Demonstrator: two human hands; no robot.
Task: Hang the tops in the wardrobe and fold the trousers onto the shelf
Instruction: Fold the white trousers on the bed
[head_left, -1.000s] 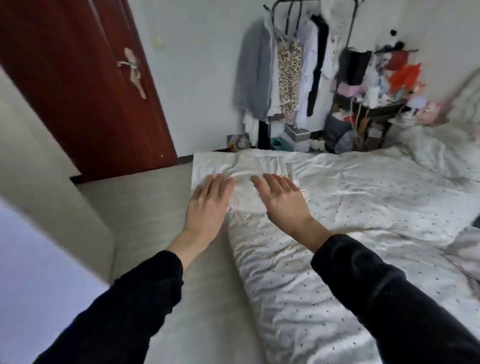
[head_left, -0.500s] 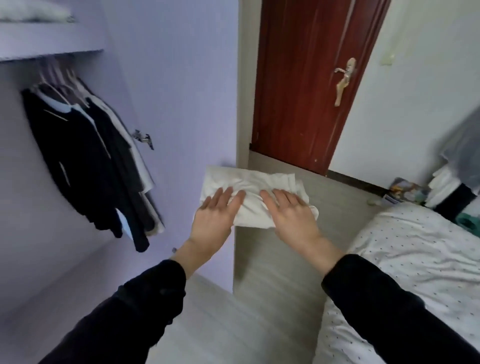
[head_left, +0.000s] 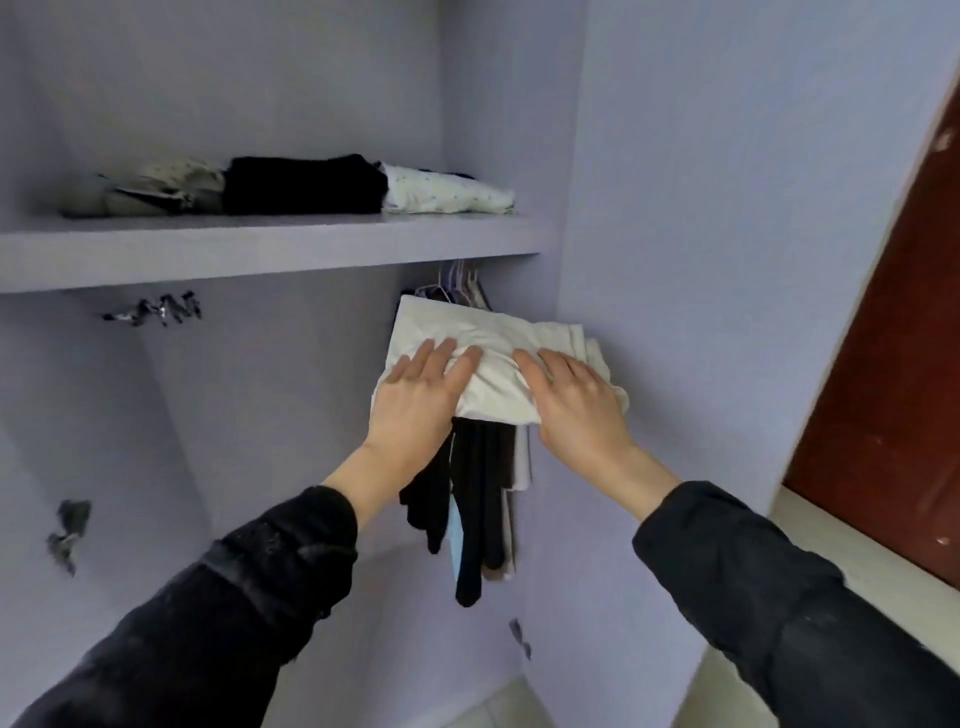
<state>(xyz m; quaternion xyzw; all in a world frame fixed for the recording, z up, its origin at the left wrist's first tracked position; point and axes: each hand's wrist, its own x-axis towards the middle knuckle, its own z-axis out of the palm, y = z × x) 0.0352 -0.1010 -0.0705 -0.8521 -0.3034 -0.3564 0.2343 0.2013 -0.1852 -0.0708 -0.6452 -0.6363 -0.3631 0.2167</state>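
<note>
— White folded trousers carried between left hand and right hand, fingers flat on top, thumbs hidden beneath.
— Step?
— Shelving. Next: raise to the wardrobe shelf above both hands, likely beside the folded stack.

A single wide-angle head view looks forward from close range into the wardrobe, its shelf high on the left, both forearms reaching in from the near edge.

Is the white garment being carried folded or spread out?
Folded: the white cloth garment forms a compact layered rectangle, held between the left hand and right hand, below the lilac wardrobe shelf.
</note>
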